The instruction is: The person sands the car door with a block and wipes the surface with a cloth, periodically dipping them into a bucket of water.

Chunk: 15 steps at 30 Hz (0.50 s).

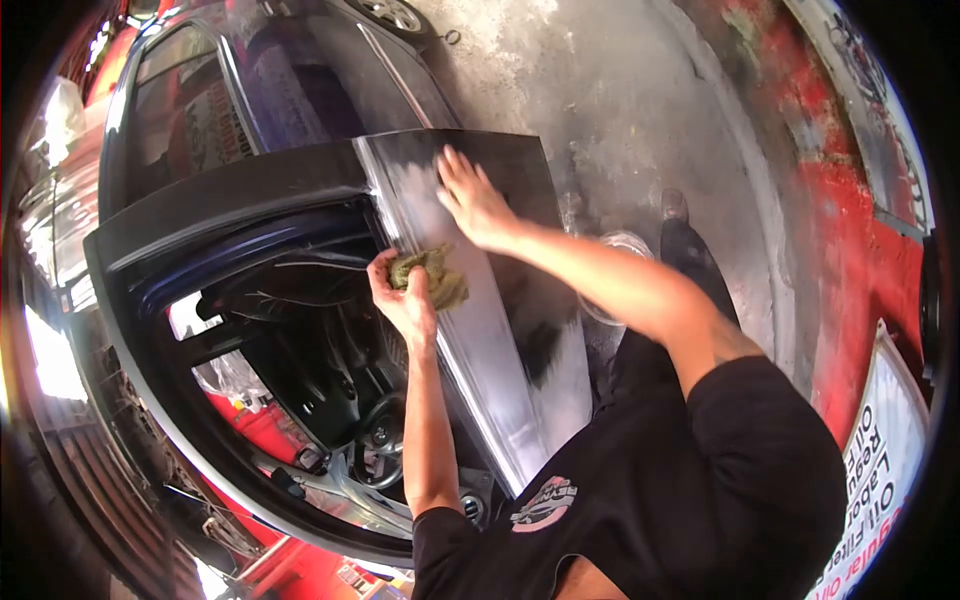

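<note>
concrete floor [640,110] | dark car panel [500,190] above it | small ring [452,37] lying on it

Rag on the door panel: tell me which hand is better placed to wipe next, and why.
Left. The left hand already grips the rag against the door panel. The right hand lies flat and empty higher on the panel, likely steadying it.

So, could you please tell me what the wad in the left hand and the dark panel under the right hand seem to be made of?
The wad in the left hand looks like soft, matte olive cloth: it is crumpled and frayed. The dark panel under the flat right hand seems painted sheet metal, possibly plastic: glossy black with hazy grey smears and sharp reflections.
</note>
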### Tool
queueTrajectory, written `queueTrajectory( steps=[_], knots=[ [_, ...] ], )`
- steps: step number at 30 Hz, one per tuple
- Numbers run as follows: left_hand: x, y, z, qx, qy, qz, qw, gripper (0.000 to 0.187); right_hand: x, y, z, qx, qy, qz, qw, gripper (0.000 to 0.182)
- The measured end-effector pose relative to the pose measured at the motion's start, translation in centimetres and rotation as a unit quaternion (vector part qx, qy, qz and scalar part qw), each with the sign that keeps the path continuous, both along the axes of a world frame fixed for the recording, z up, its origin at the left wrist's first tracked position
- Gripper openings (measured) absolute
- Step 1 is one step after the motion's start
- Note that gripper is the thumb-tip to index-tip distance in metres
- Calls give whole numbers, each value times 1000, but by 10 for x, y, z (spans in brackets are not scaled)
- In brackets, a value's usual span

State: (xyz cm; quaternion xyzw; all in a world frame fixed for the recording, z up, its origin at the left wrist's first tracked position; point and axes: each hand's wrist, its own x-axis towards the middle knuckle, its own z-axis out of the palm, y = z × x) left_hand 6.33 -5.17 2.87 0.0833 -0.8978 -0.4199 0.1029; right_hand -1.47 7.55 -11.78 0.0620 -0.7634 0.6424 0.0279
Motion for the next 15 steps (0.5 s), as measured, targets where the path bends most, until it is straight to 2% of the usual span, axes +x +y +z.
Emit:
queueTrajectory(
  steps=[2, 3, 4, 6, 8, 10, 11, 12, 15],
  knots=[
    [2, -3, -5, 4, -4, 0, 1000, 37, -61, 19, 4, -13, -31, 5, 999, 62],
    [-1, -4, -5, 9, 2, -1, 1000, 37, -67, 13, -7, 28, -4, 3, 1000, 63],
    [1, -3, -2, 8, 1, -2, 1000, 37, -65, 8, -8, 68, 21, 0, 997, 64],
    [-2, 3, 1, -28, 4, 3, 1000, 40, -4, 0, 0, 10, -17, -8, 1000, 65],
    [-2, 2, 2, -28, -5, 10, 1000, 41, 27, 1, -2, 9, -26, 45, 999, 67],
    [-1, -1, -3, -2, 7, 2, 1000, 37, -3, 5, -5, 9, 11, 8, 1000, 66],
    [3, 1, -4, -2, 2, 2, 1000, 37, -35, 9, -2, 1, -5, -11, 1000, 66],
    [1, 3, -3, -2, 3, 4, 1000, 37, -62, 15, -1, 63, 12, -4, 998, 66],
    [2, 4, 3, -20, 0, 7, 1000, 37, -32, 8, 4, 11, -7, -10, 1000, 66]
  ],
)
